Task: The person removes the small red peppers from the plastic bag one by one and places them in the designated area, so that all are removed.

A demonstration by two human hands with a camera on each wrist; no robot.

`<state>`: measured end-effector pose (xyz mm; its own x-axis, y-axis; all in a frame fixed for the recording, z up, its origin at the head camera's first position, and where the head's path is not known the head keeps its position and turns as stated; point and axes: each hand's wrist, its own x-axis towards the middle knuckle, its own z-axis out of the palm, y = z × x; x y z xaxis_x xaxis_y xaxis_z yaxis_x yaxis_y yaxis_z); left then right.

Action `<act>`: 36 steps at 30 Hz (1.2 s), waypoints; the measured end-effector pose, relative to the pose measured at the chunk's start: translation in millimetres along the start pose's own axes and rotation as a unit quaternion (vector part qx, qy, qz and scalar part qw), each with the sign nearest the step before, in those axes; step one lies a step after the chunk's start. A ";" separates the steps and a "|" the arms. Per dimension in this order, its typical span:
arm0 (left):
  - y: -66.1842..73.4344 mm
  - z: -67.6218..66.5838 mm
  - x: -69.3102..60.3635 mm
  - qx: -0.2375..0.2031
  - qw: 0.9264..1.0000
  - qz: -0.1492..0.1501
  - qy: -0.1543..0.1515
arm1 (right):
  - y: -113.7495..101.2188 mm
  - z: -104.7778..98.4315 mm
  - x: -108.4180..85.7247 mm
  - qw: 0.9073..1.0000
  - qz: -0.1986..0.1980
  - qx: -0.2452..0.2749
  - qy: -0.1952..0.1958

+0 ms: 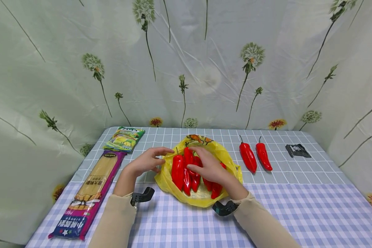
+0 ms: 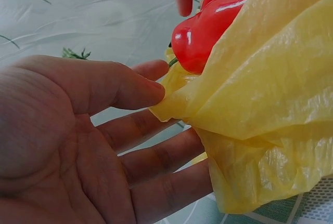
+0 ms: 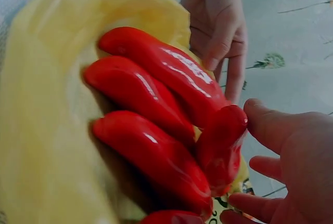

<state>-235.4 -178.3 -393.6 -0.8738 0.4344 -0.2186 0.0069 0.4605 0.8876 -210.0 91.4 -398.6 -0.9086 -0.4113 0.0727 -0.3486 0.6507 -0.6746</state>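
Loosely, the left hand (image 1: 146,161) pinches the rim of the yellow bag (image 1: 172,193), thumb on one side, fingers on the other. The right hand (image 1: 209,166), fingers spread and closed on nothing, lies over the red peppers (image 1: 177,172) inside, its thumb touching one. Two loose peppers (image 1: 248,157) lie beyond it, to its right. Keeping the rim wide and taking each pepper by its body, clear of the thin plastic, should work best.

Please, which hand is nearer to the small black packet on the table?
Right. The right hand is over the yellow bag, left of the black packet; the left hand is farther left, at the bag's left edge.
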 end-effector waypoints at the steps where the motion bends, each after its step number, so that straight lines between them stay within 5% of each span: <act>1: 0.0 0.0 0.0 0.000 1.000 0.001 -0.001 | -0.3 0.9 -0.1 1.000 0.004 -0.003 0.000; 20: -0.1 -0.1 0.6 0.003 1.000 0.008 0.003 | 4.2 5.1 0.5 0.999 0.014 -0.018 -0.037; 36: 1.4 -0.1 -0.8 -0.001 1.000 0.003 0.006 | 3.9 3.6 0.6 0.999 0.002 0.019 -0.027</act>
<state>-234.8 -178.1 -392.1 -0.8796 0.4280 -0.2078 0.0117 0.4562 0.8898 -211.0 91.3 -403.8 -0.8958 -0.4435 0.0299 -0.3344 0.6281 -0.7026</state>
